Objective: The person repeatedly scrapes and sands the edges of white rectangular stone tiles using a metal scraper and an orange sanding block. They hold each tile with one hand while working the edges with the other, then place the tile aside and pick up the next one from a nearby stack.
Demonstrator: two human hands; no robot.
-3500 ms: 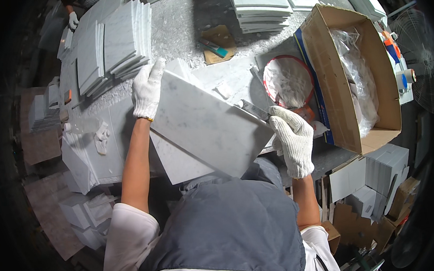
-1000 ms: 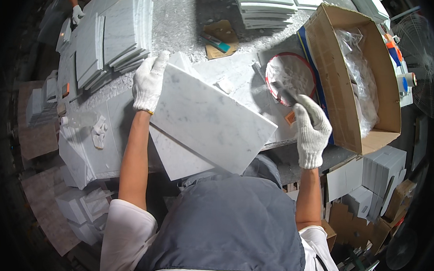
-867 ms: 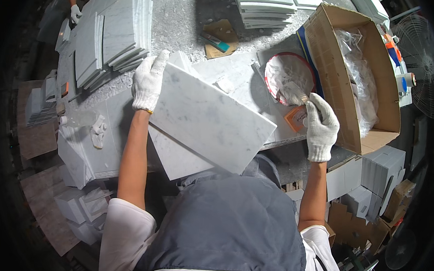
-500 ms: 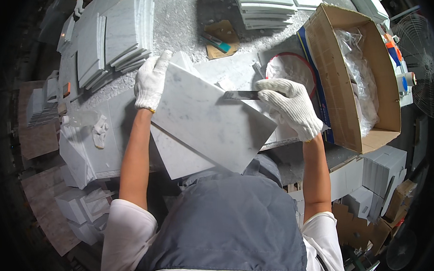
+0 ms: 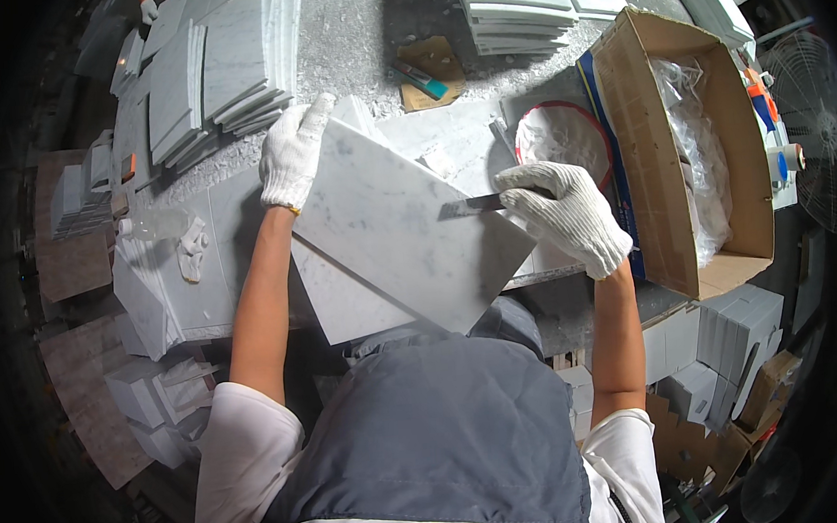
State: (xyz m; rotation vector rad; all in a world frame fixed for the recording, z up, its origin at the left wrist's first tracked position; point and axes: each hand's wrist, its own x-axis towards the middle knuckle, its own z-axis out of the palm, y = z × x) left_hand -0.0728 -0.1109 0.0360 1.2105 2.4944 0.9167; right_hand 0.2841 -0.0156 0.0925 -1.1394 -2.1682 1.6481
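Honestly, that grey-veined slab, overlapping another slab at the worktop's near edge, looks heavyish, stiff and chip-prone, so I'd hold long edges, though the left hand grips its far-left corner and the right hand pinches a scraper.

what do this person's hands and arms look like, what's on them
The left hand and right hand wear white knit gloves with a ribbed texture; the left glove's cuff ends in a thin yellow edge. The forearms are bare, below white short sleeves.
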